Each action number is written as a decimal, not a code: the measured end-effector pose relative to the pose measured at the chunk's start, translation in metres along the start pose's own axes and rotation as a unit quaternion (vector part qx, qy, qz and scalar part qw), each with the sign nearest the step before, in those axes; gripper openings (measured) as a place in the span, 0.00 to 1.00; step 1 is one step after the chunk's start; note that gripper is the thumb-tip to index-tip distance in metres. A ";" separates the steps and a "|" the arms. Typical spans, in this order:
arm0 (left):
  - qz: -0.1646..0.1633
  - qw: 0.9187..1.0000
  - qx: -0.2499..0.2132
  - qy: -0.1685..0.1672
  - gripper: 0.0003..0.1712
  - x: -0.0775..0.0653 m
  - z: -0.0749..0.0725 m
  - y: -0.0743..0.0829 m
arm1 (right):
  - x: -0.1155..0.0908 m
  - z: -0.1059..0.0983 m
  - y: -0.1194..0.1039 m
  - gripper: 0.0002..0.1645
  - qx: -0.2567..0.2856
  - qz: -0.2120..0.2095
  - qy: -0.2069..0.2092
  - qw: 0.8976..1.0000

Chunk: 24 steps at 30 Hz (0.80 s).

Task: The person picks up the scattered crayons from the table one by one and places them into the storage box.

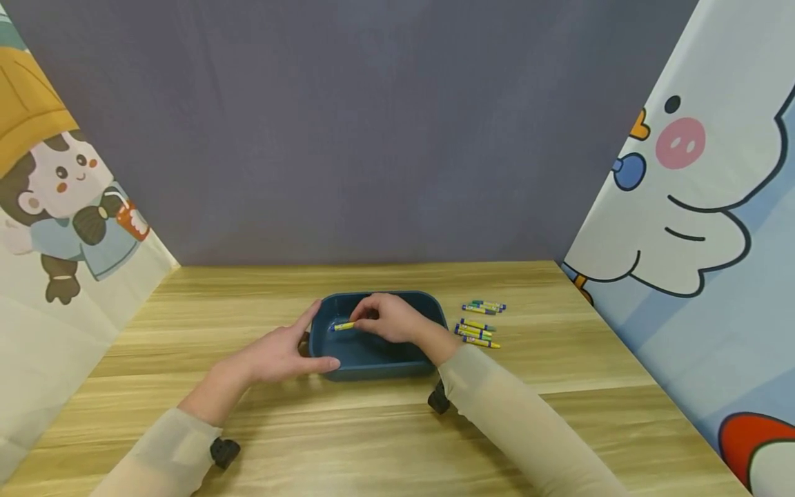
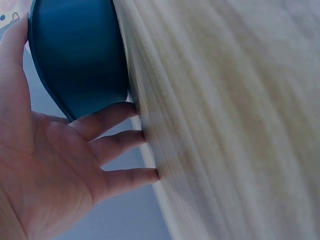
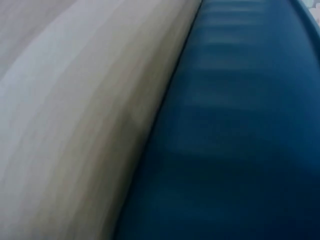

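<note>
A dark blue rectangular bin (image 1: 379,371) sits on the wooden table. My right hand (image 1: 393,318) reaches in over its rim and pinches a crayon (image 1: 344,326), yellow with a blue end, between thumb and fingers. The crayon points left, low inside the bin. My left hand (image 1: 279,353) rests at the bin's left end, thumb at the front rim, fingers spread along the side. In the left wrist view, the fingers of the left hand (image 2: 55,160) are mostly straight, several tips down at the table. The right wrist view shows only the bin's wall (image 3: 235,135) and tabletop; the right hand is hidden there.
Right of the bin lie several yellow crayons in two loose groups, a back group (image 1: 484,308) and a front group (image 1: 475,333). A grey panel (image 1: 366,138) closes off the back of the table (image 1: 298,435). Printed cartoon sheets flank both sides.
</note>
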<state>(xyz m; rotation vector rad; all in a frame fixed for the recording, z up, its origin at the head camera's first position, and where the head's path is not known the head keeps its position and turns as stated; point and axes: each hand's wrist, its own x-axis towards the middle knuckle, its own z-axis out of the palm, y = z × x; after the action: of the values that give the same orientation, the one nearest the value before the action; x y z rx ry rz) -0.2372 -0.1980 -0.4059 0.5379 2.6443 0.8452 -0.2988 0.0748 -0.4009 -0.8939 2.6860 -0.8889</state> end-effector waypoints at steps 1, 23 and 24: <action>-0.001 1.000 0.000 -0.001 0.76 0.000 0.000 0.000 | 0.002 0.002 0.000 0.08 -0.010 0.004 -0.004 1.000; 0.003 1.000 -0.008 -0.007 0.74 -0.002 0.000 -0.001 | 0.012 0.025 -0.001 0.13 -0.197 -0.001 0.036 0.980; 0.004 1.000 -0.008 -0.006 0.74 -0.002 0.000 -0.001 | 0.013 0.025 -0.001 0.13 -0.199 -0.002 0.037 0.979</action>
<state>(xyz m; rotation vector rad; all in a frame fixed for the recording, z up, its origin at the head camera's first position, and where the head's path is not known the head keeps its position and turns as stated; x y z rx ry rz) -0.2358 -0.1993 -0.4066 0.5468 2.6252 0.8610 -0.3000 0.0541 -0.4203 -0.9544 2.9855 -0.3929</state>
